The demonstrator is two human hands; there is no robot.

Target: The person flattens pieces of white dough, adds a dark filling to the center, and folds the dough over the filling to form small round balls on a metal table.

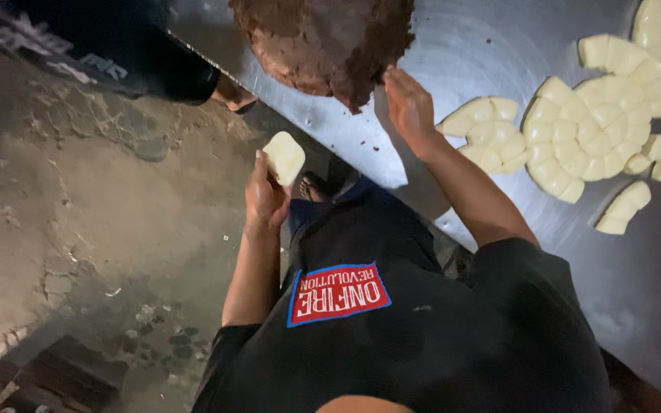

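I see the left hand [265, 200] pinching a pale dough piece [284, 157], centre-left of frame. Right hand [409, 107], fingers together, touches the brown filling mound [327, 42] at top centre. Filling step; next needs a scoop.

A dough piece [284, 157] sits in the left hand [264, 200] fingers; the filling mound [323, 42] lies just beyond the right hand [409, 107] fingertips, dough rounds [587, 126] to their right on the table [468, 46].

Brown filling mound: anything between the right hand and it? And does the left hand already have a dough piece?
Nothing visible in between. The right hand is at the lower edge of the brown filling mound on the metal table; contact is unclear. The left hand holds a pale dough piece off the table's edge.
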